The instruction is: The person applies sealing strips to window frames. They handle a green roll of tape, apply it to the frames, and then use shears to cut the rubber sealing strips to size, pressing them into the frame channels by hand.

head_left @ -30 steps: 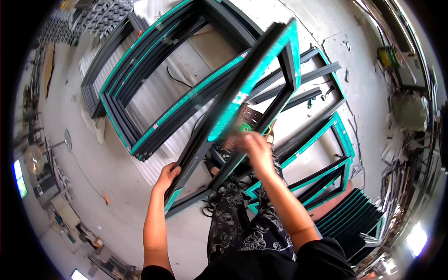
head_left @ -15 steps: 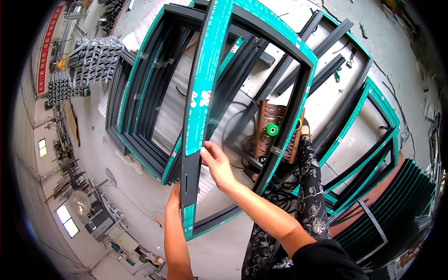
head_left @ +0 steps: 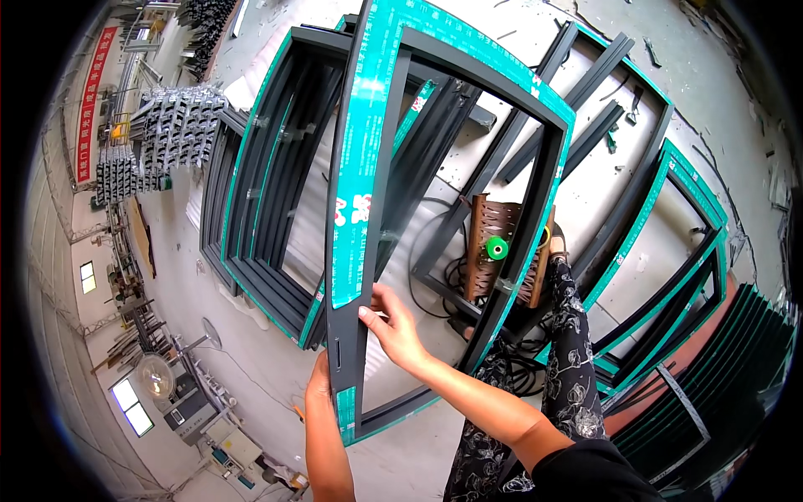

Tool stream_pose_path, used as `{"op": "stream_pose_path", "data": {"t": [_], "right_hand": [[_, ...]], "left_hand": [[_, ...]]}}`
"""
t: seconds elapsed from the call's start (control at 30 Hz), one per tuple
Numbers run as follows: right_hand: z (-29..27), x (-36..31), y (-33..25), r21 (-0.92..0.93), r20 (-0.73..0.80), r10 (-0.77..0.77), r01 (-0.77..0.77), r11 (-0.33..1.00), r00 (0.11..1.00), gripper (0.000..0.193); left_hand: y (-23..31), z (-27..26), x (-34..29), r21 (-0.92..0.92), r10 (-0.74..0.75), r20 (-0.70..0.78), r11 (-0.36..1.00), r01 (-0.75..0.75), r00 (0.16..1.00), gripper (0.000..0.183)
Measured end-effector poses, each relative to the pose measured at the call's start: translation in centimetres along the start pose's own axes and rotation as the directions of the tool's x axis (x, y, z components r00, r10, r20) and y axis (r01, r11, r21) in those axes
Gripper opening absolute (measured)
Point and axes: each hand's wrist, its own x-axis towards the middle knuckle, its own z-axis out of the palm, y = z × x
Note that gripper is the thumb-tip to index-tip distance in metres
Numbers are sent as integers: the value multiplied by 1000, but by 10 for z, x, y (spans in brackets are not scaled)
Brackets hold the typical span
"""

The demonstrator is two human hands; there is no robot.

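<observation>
A dark grey window frame (head_left: 347, 330) stands tilted in front of me, with green protective film (head_left: 358, 184) along its bars. A bare stretch of the near-left bar has a narrow slot cut in it. My right hand (head_left: 395, 333) grips this bar just below the film's end, thumb on the front face and the other fingers curled at the inner edge. Lower down, my left hand (head_left: 319, 386) is against the bar's outer side. Its fingers go behind the bar and are hidden.
More grey frames (head_left: 238, 192) lean in a stack at the left. Others (head_left: 652, 243) lie at the right, beside dark green strips (head_left: 719, 368). Beyond my frame is a brown slatted crate (head_left: 485, 280) with a green roll (head_left: 496, 248); black cables (head_left: 523, 368) coil near my legs.
The held frame and both hands sit lower in the picture. The surroundings have shifted slightly down and right. Left fingertips that showed past the bar's inner edge are now hidden.
</observation>
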Motion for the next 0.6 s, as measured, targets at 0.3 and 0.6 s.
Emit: {"op": "stream_pose_path", "data": {"t": [0.3, 0.6], "right_hand": [[-36, -3, 22, 121, 19, 28, -30, 992, 999, 44], [-36, 6, 26, 330, 219, 157, -225, 917, 963, 41]], "left_hand": [[5, 3, 1, 110, 28, 31, 993, -32, 999, 57], [5, 1, 4, -45, 81, 149, 996, -75, 986, 38]]}}
